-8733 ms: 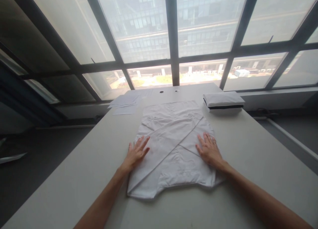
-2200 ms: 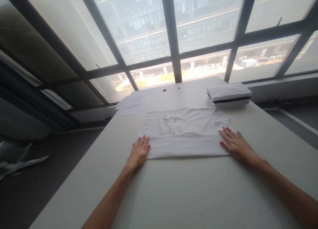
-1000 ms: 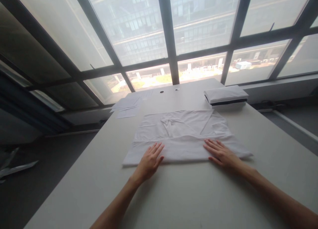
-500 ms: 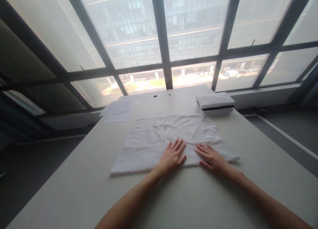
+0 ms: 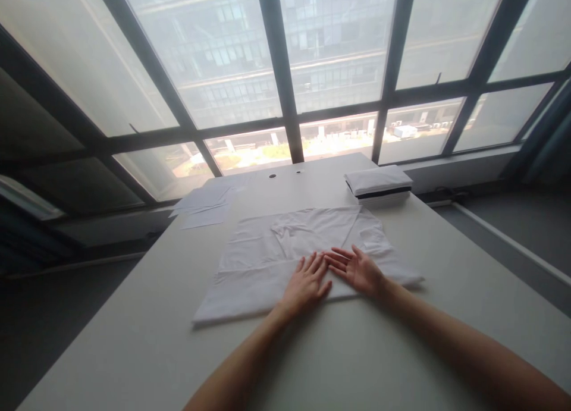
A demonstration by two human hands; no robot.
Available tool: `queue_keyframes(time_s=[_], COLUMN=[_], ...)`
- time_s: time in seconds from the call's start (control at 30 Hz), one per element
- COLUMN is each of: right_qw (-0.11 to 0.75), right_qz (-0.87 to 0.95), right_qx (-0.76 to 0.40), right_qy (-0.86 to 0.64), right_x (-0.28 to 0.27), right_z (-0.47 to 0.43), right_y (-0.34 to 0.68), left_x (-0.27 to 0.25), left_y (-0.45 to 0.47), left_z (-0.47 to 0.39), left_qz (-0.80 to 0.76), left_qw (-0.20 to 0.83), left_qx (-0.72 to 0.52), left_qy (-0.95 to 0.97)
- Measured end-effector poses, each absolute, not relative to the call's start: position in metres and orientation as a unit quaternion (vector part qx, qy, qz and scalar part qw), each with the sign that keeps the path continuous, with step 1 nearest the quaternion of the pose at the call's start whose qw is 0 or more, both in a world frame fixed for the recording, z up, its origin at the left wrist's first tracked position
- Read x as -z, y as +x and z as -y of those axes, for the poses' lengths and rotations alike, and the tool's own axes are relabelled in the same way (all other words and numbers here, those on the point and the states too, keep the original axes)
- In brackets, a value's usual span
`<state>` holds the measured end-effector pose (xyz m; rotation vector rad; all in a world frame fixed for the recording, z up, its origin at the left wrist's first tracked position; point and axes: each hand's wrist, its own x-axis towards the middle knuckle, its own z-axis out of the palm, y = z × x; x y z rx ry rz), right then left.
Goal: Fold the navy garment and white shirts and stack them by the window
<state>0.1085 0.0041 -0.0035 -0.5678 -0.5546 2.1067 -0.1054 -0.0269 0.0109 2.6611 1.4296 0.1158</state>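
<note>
A white garment, probably a shirt (image 5: 254, 292), lies partly folded on the white table, its near edge turned over in a smooth band and its middle creased. Palm down on that band, my left hand (image 5: 307, 282) rests with its fingers stretched out. My right hand (image 5: 357, 269) is turned on its side, palm partly facing up, fingers extended toward the left fingertips. It is over the fold's upper edge; whether it touches the cloth I cannot tell. Neither hand grips anything.
On the table (image 5: 134, 316), a folded stack of white and dark cloth (image 5: 379, 182) sits at the back right. Several sheets of white paper (image 5: 205, 203) lie at the back left. Two round holes are in the tabletop near the tall windows (image 5: 334, 48).
My right hand has moved left and rolled from palm down onto its side, close to the left fingertips. My left hand stays on the cloth. The view has shifted slightly.
</note>
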Motion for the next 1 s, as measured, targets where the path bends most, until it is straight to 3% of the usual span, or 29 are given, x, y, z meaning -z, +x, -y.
queue_keyframes(time_s=[0.13, 0.3, 0.5, 0.7, 0.8, 1.0], right_qw=[0.475, 0.521, 0.612, 0.62, 0.568, 0.239], right_qz=[0.183, 0.281, 0.445, 0.514, 0.604, 0.865], right_qx=[-0.825, -0.753, -0.538, -0.398, -0.297, -0.13], right_qy=[-0.245, -0.286, -0.371, -0.438, -0.474, -0.422], right_x=[0.01, 0.009, 0.017, 0.015, 0.009, 0.019], right_z=[-0.016, -0.016, -0.018, -0.003, 0.015, 0.033], right_y=[0.174, 0.238, 0.275, 0.263, 0.223, 0.169], left_x=[-0.01, -0.008, -0.007, -0.006, -0.007, -0.008], left_y=[-0.106, -0.107, -0.107, -0.108, -0.107, -0.104], left_z=[0.025, 0.026, 0.026, 0.025, 0.026, 0.027], left_qz=[-0.471, -0.469, -0.468, -0.467, -0.469, -0.474], left_qw=[0.065, 0.068, 0.067, 0.063, 0.065, 0.067], left_qx=[-0.03, -0.038, -0.045, -0.046, -0.042, -0.039], left_qy=[0.879, 0.88, 0.88, 0.881, 0.88, 0.877])
